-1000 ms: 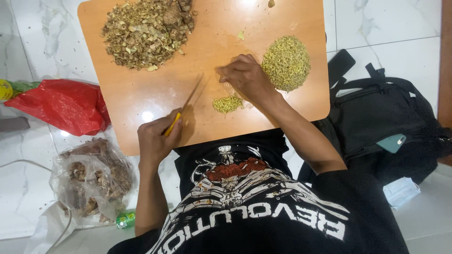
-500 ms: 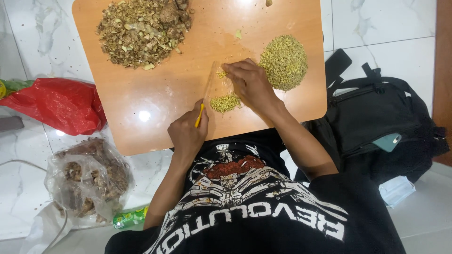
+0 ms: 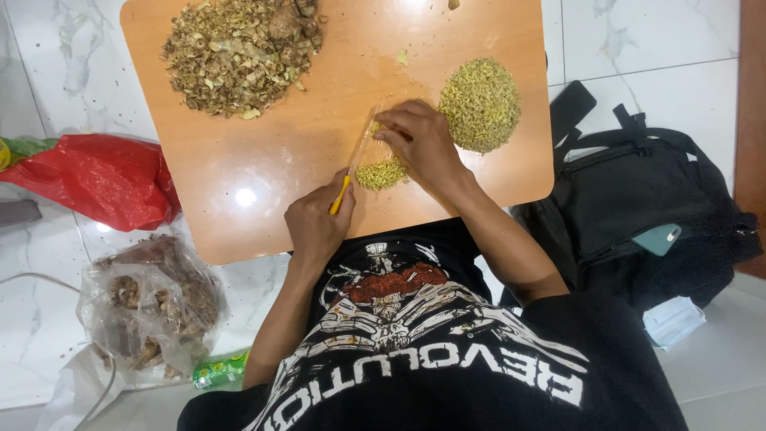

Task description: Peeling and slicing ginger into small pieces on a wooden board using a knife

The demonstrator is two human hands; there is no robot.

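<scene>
The left hand (image 3: 317, 226) grips a yellow-handled knife (image 3: 351, 172), blade pointing toward one o'clock. The right hand (image 3: 419, 144) presses on the small chopped pile (image 3: 380, 174) on the wooden board (image 3: 239, 175); a bigger chopped heap (image 3: 479, 104) sits at two o'clock.

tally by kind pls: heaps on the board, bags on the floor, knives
Heaps on the wooden board: 3 – big brown coarse heap, round green chopped heap, small green heap beside the blade
Bags on the floor: 3 – red plastic bag, clear plastic bag of brown pieces, black backpack
Knives: 1 – yellow-handled knife in the left hand
Total: 7
</scene>
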